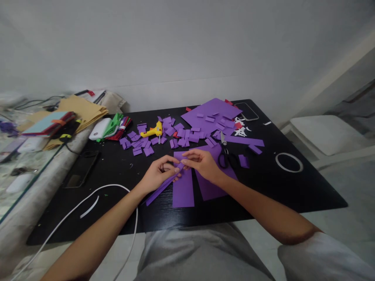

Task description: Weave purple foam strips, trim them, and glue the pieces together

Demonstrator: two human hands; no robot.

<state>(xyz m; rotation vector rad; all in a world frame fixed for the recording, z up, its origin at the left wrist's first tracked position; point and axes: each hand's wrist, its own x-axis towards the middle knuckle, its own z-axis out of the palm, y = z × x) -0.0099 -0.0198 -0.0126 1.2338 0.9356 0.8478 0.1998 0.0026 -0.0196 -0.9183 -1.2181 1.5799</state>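
My left hand (163, 171) is closed on a narrow purple paper strip (160, 191), which slants down toward the table's front edge. At the strip's upper end, the fingers of my right hand (202, 164) pinch the same paper. Beneath both hands lie a flat purple paper rectangle (183, 192) and, to its right, a larger purple sheet (209, 186). Black-handled scissors (224, 152) rest just beyond my right hand. Many small folded purple paper pieces (148, 150) are scattered past my fingers, around a yellow glue gun (152, 130).
A black phone (81, 169) and a white cable (96, 190) lie at the left. Brown envelopes (80, 111) and notebooks (49, 124) are stacked on a glass surface. A tape ring (289, 162) sits at the right of the black table (263, 195), near a white chair (318, 132).
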